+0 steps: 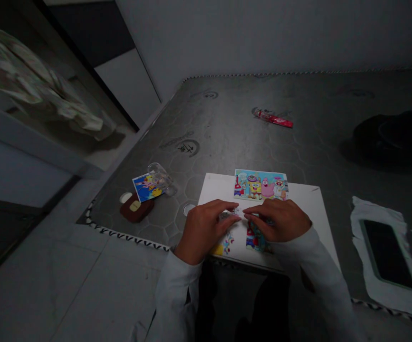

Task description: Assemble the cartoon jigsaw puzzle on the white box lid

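Observation:
Over a white board, my left hand brings thumb and index tips together around a small whitish, see-through bit too tiny to name. My right hand meets it from the other side, thumb and index pinched at the same spot; what they grip cannot be made out. Just beyond the fingers lies a colourful cartoon picture card. Partly covered by my right hand is a second picture piece. Small coloured shapes and a yellow patch show beside my left wrist.
On the grey table cover, a brown case, a blue picture card and a clear plastic item sit left. A red packet lies farther back. To the right are a phone on white tissue and a dark object.

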A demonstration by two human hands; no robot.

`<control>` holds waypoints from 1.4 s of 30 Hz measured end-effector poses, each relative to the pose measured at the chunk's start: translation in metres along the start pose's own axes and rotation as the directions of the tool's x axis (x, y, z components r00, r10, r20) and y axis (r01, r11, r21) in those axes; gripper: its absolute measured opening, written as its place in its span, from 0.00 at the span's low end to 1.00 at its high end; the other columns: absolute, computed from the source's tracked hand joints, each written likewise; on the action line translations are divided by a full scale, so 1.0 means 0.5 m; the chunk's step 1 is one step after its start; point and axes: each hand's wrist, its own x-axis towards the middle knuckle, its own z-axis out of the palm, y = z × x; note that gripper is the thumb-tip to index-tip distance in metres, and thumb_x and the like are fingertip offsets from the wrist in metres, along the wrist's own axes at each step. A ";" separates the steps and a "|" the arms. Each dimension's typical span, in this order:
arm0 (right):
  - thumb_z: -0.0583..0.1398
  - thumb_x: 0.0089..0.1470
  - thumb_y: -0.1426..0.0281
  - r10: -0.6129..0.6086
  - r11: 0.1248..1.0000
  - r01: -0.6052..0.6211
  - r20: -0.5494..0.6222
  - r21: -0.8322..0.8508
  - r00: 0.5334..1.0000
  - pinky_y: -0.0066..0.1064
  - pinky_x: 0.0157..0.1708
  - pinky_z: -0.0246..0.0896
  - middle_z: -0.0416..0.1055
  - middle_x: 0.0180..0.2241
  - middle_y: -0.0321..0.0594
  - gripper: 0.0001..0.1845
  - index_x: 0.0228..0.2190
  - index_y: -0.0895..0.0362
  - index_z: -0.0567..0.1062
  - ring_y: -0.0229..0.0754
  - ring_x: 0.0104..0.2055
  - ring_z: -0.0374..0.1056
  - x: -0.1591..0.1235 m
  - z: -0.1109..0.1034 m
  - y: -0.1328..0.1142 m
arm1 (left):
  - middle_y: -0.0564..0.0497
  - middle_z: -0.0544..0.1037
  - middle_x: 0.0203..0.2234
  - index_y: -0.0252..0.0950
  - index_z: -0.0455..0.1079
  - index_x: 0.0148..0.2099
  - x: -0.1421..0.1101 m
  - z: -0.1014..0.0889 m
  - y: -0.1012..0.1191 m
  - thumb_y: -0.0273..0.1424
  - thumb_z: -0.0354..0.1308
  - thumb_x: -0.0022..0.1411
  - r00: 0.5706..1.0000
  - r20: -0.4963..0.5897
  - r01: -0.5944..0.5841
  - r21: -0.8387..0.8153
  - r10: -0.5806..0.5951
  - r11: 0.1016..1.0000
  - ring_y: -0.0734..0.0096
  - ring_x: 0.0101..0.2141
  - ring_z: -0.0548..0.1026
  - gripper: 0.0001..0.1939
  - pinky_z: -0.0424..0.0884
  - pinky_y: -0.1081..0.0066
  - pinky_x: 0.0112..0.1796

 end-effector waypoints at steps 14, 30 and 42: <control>0.56 0.66 0.61 0.280 0.958 -0.282 -0.041 -0.052 0.959 0.34 0.31 0.53 0.79 0.27 0.34 0.15 0.38 0.50 0.83 0.41 0.29 0.72 -0.003 -0.010 -0.027 | 0.52 0.80 0.50 0.46 0.79 0.56 -0.007 -0.001 -0.005 0.27 0.59 0.66 0.903 0.424 -0.003 0.173 -0.071 0.985 0.65 0.45 0.82 0.19 0.77 0.68 0.43; 0.57 0.65 0.57 0.388 0.920 -0.391 -0.089 -0.013 0.917 0.32 0.26 0.51 0.78 0.26 0.35 0.17 0.40 0.50 0.84 0.39 0.24 0.67 0.014 -0.026 -0.038 | 0.52 0.81 0.47 0.45 0.79 0.52 -0.013 -0.038 -0.013 0.30 0.57 0.71 0.924 0.032 0.355 0.300 -0.381 0.886 0.64 0.43 0.81 0.12 0.73 0.67 0.42; 0.59 0.64 0.59 0.401 0.916 -0.402 -0.043 -0.009 0.915 0.31 0.25 0.52 0.76 0.25 0.33 0.15 0.39 0.50 0.84 0.37 0.22 0.63 0.012 -0.038 -0.029 | 0.55 0.85 0.45 0.46 0.80 0.47 -0.018 -0.053 -0.014 0.31 0.62 0.67 0.832 0.017 0.526 0.292 -0.554 0.799 0.60 0.45 0.81 0.09 0.71 0.64 0.42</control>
